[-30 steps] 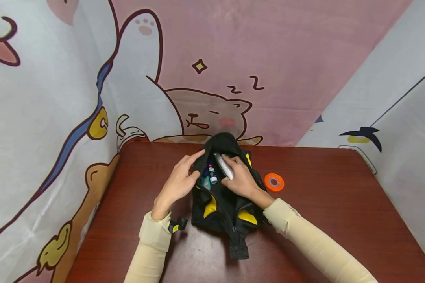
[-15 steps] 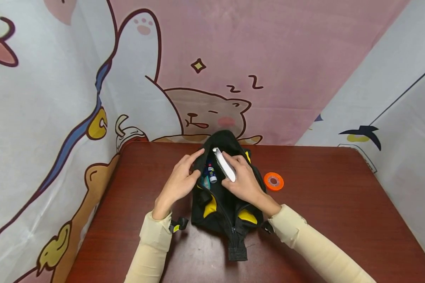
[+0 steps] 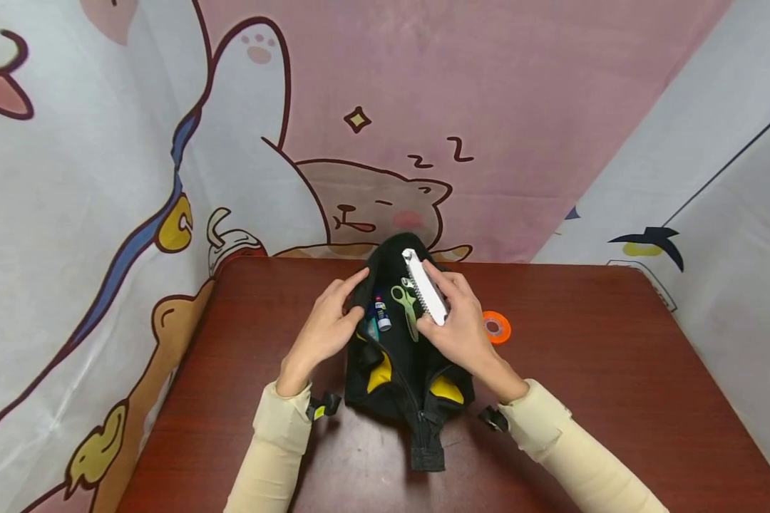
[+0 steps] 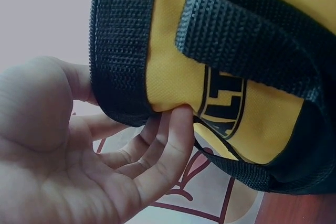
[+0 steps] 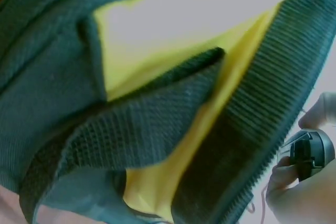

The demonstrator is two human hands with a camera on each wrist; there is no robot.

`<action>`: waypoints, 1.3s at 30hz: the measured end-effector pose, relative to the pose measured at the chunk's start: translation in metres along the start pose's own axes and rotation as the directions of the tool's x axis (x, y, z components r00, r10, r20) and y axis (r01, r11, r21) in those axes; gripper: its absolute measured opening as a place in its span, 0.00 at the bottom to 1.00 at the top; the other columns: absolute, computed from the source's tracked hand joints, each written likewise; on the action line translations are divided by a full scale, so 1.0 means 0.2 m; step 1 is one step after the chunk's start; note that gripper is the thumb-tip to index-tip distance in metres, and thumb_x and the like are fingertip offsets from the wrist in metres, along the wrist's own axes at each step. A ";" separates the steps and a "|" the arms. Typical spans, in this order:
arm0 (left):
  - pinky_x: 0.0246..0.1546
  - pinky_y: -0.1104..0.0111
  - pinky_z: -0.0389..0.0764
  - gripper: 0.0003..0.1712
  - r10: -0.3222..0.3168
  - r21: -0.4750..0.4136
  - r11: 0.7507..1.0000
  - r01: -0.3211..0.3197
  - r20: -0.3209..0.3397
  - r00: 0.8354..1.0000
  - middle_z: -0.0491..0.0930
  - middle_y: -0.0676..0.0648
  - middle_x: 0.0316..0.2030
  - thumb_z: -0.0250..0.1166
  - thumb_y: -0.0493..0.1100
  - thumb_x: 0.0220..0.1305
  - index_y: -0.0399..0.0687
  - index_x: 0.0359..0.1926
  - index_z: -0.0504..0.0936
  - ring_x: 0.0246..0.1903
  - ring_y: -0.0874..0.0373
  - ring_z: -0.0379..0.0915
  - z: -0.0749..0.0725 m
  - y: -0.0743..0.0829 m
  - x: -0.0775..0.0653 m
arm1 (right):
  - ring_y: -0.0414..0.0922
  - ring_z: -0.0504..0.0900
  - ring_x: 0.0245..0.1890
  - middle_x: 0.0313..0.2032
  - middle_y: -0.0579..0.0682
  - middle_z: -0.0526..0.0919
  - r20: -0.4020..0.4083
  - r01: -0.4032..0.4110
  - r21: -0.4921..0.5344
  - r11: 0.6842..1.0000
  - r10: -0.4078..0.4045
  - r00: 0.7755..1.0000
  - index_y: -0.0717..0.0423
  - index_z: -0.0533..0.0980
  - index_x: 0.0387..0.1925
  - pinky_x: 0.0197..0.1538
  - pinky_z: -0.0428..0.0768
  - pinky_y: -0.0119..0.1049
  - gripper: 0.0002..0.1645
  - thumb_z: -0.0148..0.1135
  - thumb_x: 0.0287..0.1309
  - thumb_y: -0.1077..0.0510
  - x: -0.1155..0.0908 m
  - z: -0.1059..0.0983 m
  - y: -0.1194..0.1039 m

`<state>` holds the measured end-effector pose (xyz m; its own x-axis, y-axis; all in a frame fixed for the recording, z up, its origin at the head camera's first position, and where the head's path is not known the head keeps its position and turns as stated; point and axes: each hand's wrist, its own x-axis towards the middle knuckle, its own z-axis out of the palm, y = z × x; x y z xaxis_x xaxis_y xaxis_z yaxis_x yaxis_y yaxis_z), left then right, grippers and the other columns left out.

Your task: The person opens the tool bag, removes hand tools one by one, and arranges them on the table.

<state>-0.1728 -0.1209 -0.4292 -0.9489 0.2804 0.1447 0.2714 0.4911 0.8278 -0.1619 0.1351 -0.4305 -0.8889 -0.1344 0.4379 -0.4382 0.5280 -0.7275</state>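
Observation:
A small black backpack (image 3: 403, 246) with yellow panels lies unzipped on the table. My left hand (image 3: 324, 324) grips the left edge of its opening; the left wrist view shows the fingertips against the yellow side panel (image 4: 173, 77). Over the bag's mouth, my right hand (image 3: 465, 331) holds a long, narrow white object (image 3: 425, 286) with a ridged edge, tilted. A dark, blocky part (image 5: 311, 153) of it shows between thumb and fingers in the right wrist view. I cannot tell its kind. Inside the bag are green-handled scissors (image 3: 406, 299) and a small blue-and-white tube (image 3: 382, 315).
An orange roll of tape (image 3: 497, 328) lies right of the bag, partly behind my right hand. A teal item (image 3: 372, 328) shows by the bag's left inner side. The brown table (image 3: 603, 356) meets a cartoon-printed cloth (image 3: 520, 107) at its back and sides.
My right hand has lifted the white object up and to the right out of the bag's interior, uncovering the scissors. The left hand has stayed at the bag's edge.

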 end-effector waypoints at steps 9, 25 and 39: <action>0.43 0.57 0.72 0.41 -0.001 -0.006 1.000 0.001 -0.001 1.000 0.77 0.40 0.53 0.59 0.34 0.75 0.52 0.87 0.66 0.40 0.49 0.69 0.01 -0.01 0.00 | 0.47 0.76 0.54 0.65 0.63 0.78 -0.190 -0.097 0.084 0.992 0.112 0.975 0.50 0.73 0.81 0.51 0.73 0.26 0.54 0.66 0.48 0.71 -0.04 -0.15 0.02; 0.44 0.57 0.72 0.40 -0.007 -0.009 1.000 0.007 0.008 1.000 0.77 0.39 0.55 0.59 0.34 0.76 0.51 0.87 0.67 0.42 0.48 0.70 0.01 0.00 0.00 | 0.47 0.72 0.49 0.64 0.63 0.77 -0.278 -0.286 0.006 0.958 0.277 0.920 0.46 0.71 0.84 0.43 0.72 0.23 0.51 0.67 0.58 0.69 -0.16 -0.34 0.25; 0.42 0.58 0.72 0.40 -0.005 -0.005 1.000 0.005 0.005 1.000 0.77 0.39 0.54 0.59 0.33 0.76 0.51 0.86 0.67 0.39 0.50 0.69 0.01 0.00 0.00 | 0.61 0.75 0.54 0.65 0.69 0.74 -0.295 -0.422 -0.084 0.903 0.382 0.876 0.54 0.69 0.84 0.49 0.70 0.32 0.51 0.70 0.57 0.67 -0.27 -0.44 0.56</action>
<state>-0.1729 -0.1187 -0.4305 -0.9494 0.2823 0.1377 0.2657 0.4881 0.8313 -0.1509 0.2755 -0.4899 -0.9066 0.3313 0.2612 -0.0092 0.6035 -0.7973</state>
